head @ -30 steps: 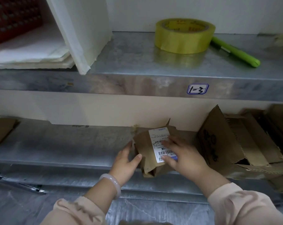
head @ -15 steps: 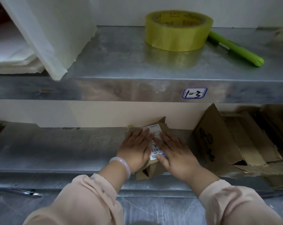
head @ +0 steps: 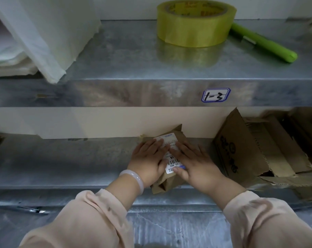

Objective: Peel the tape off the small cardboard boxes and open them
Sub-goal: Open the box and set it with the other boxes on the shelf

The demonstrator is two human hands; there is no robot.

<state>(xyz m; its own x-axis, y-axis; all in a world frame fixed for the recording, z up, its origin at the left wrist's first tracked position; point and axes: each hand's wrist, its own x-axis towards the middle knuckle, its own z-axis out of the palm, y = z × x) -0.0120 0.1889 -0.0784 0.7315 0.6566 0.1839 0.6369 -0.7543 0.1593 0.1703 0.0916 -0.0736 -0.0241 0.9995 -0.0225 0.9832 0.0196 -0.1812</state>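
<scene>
1. Small cardboard box (head: 165,185), brown and crumpled, is lying at the front edge of the lower shelf (head: 62,163), its white label (head: 173,165) facing up
2. Left hand (head: 148,161) is pressing flat on the box's left half, fingers straight and together
3. Right hand (head: 198,165) is pressing flat on the right half, fingers straight, thumb touching the label
4. Opened boxes (head: 250,151) are leaning just right of the hands
5. Roll of tape (head: 194,27) and green pen (head: 264,43) are lying just beside each other on the upper shelf (head: 124,65)
</scene>
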